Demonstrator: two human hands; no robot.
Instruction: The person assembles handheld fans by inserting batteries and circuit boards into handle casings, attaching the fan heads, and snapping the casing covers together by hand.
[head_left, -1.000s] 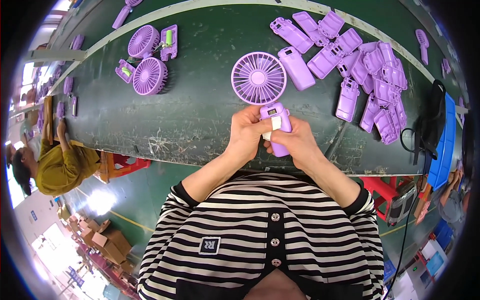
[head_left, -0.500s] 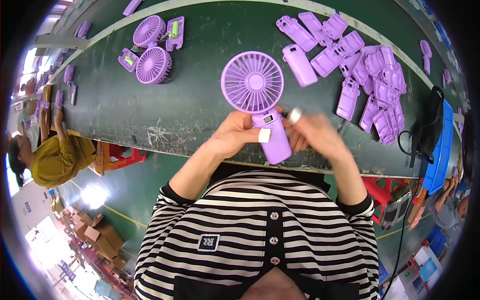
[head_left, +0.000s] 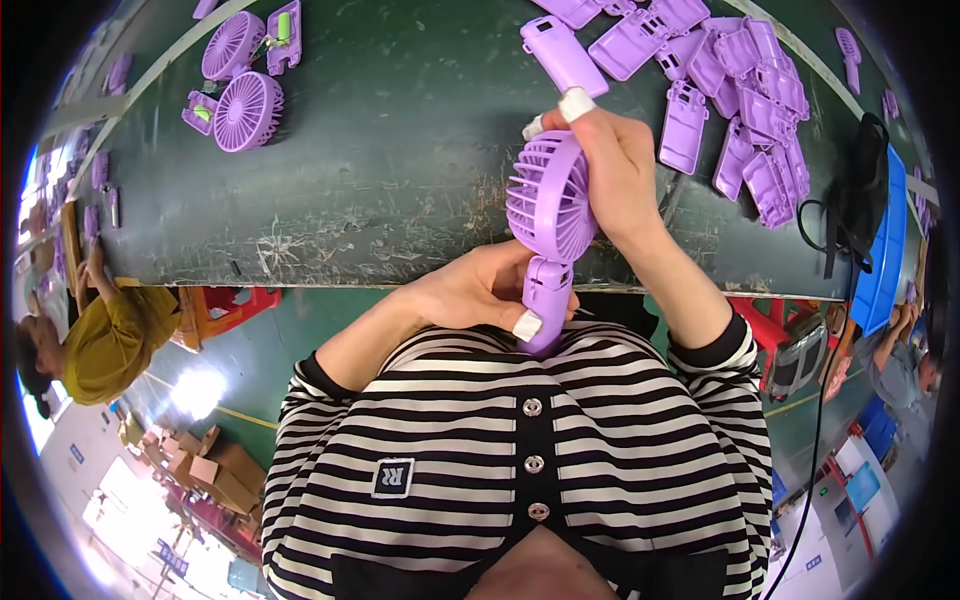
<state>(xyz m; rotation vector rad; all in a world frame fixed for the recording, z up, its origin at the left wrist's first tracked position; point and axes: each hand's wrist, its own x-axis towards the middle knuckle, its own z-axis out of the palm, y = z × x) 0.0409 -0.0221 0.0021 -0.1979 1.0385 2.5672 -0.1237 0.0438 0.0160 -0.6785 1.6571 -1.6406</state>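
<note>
Two hands [head_left: 472, 288] at one purple fan [head_left: 550, 200]

Far left: co-worker in olive top [head_left: 122, 335], arms at the worktop [head_left: 380, 180]; red stool [head_left: 262, 300] just beside. Lower left: brown cardboard boxes [head_left: 232, 478], piled, some flaps open. Green floor [head_left: 325, 325] with yellow line [head_left: 248, 416], bright glare patch near it. Right: blue bin [head_left: 882, 285]; black strapped item [head_left: 862, 205] against it, kind unclear. Black cable [head_left: 821, 440] trails downward. Far right: person in grey [head_left: 895, 368], partly lost in the dark rim.
</note>
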